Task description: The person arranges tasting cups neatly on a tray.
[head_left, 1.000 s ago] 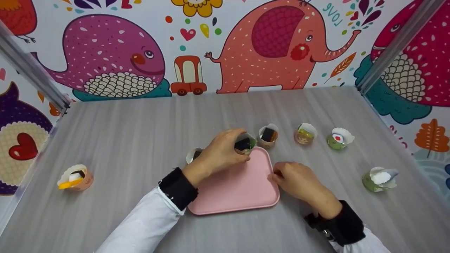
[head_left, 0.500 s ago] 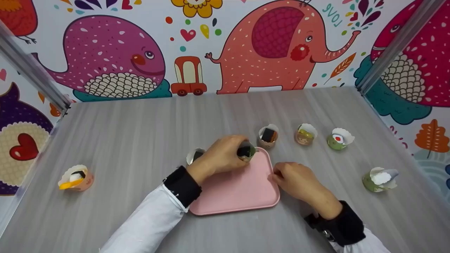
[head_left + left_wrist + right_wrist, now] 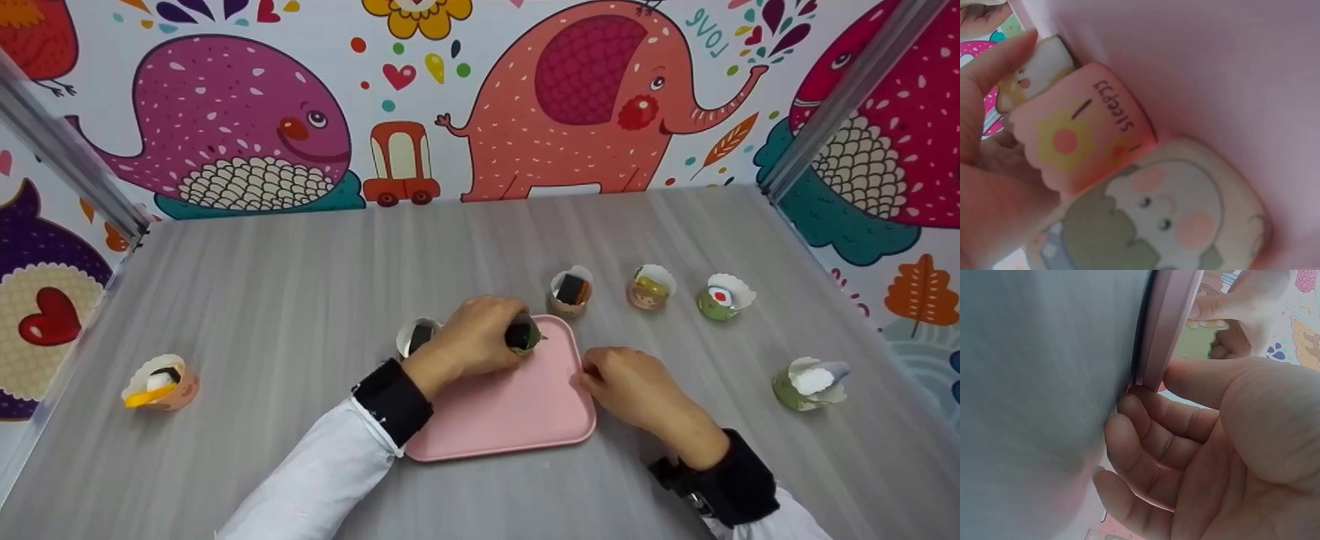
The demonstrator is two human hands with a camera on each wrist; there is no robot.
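Because the left grip (image 3: 484, 334) clasped the green scalloped paper cup (image 3: 1194, 342) on or just above the rectangular pink tray (image 3: 517, 409) (the right grip (image 3: 630, 384) pinched its rim), a sideways nudge risked toppling the adjacent pink flower-printed paper cup (image 3: 1086, 121).

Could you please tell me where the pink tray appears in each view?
Head: the pink tray lies just below centre.
Left wrist: the pink tray fills the upper right.
Right wrist: the pink tray shows edge-on, top centre.
Shared landmark: the left hand, in all three views.
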